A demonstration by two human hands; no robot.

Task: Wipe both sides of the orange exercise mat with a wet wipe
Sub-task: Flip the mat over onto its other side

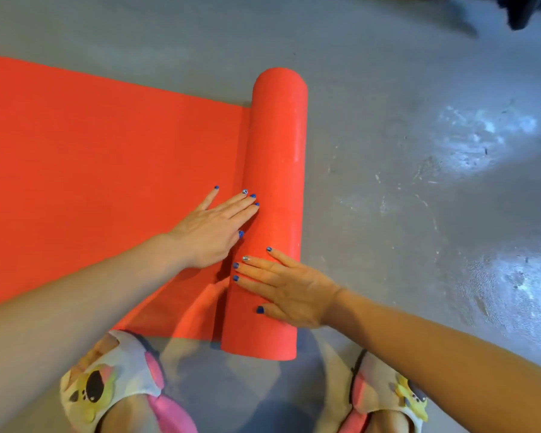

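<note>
Grey floor (388,89): orange mat (107,151), part rolled under my flat hands, left hand (211,232) at the roll's seam, right hand (289,292) on top; no wipe visible, wiping stage unclear

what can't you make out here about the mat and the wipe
Head view only:
- Orange mat: its far end is cut off by the left edge, so its full length is unknown.
- Rolled part: the layers inside and the underside are hidden by the roll itself.
- Wet wipe: none in view; left hand and right hand lie flat, holding nothing.
- Dark object: cut off by the top edge, unidentifiable.
- Slippers: partly cut off at the bottom.
</note>
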